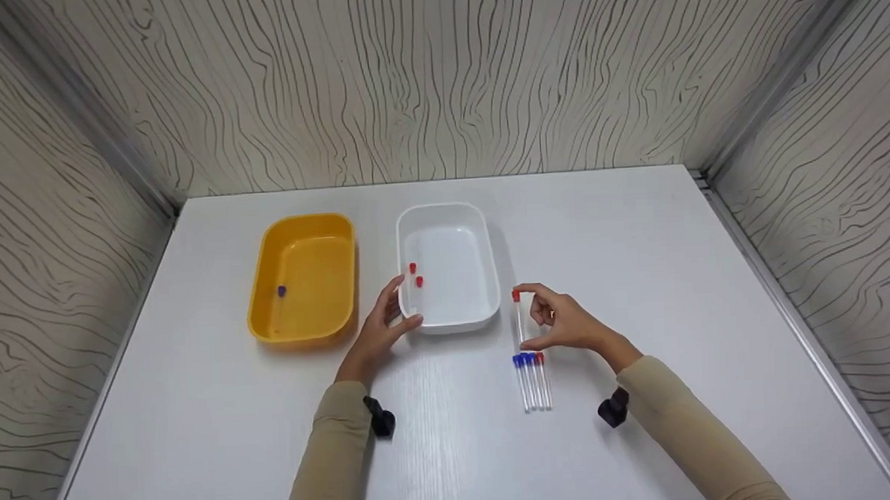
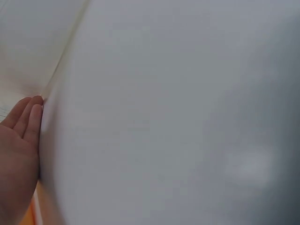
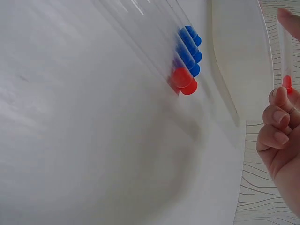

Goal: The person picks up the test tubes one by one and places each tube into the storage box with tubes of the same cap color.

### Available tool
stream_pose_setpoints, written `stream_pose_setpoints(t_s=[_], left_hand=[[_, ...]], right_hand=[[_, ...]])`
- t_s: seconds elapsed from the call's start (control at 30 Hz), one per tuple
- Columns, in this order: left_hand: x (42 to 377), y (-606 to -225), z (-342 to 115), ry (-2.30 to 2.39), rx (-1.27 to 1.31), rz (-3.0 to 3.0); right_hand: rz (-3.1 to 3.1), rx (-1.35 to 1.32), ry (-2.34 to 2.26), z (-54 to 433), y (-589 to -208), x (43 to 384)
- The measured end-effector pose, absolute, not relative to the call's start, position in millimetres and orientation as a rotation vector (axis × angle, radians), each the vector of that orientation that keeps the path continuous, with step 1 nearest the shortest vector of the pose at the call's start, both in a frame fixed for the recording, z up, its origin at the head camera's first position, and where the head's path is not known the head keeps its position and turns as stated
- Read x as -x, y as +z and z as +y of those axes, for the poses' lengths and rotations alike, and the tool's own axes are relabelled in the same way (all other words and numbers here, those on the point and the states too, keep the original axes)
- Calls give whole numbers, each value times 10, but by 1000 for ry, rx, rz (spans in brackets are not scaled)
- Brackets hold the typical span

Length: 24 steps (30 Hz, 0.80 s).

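My right hand (image 1: pixel 568 326) pinches a red-capped test tube (image 1: pixel 519 318) lengthwise, the index finger at the cap and the thumb at the other end. Just below it on the table lies a row of capped test tubes (image 1: pixel 533 385), three with blue caps and one with a red cap. My left hand (image 1: pixel 379 332) rests against the near left corner of a white tray (image 1: pixel 457 327), its fingers straight along the outer wall in the left wrist view. Inside that tray, along its left side, are two red-capped tubes (image 1: pixel 419 282).
To the left stands a yellow tray (image 1: pixel 343 284), with one blue-capped tube (image 1: pixel 281 292) in it. Patterned walls (image 1: pixel 422 78) enclose the back and sides of the white table (image 1: pixel 197 411). A black wrist device sits on each sleeve.
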<state>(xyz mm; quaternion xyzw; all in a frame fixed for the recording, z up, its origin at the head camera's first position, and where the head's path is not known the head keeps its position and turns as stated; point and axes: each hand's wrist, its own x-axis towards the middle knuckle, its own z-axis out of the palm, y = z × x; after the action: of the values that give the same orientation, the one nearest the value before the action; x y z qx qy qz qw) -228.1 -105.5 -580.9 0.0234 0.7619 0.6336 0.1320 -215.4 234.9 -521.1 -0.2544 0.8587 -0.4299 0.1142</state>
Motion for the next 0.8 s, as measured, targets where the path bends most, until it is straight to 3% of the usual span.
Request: stream_pose_setpoints(t_s=[0.8], left_hand=[[2280,-5819,-1072,1877,-179,2220]], right_hand=[[2469,576,-1333,2069,-5180,2595]])
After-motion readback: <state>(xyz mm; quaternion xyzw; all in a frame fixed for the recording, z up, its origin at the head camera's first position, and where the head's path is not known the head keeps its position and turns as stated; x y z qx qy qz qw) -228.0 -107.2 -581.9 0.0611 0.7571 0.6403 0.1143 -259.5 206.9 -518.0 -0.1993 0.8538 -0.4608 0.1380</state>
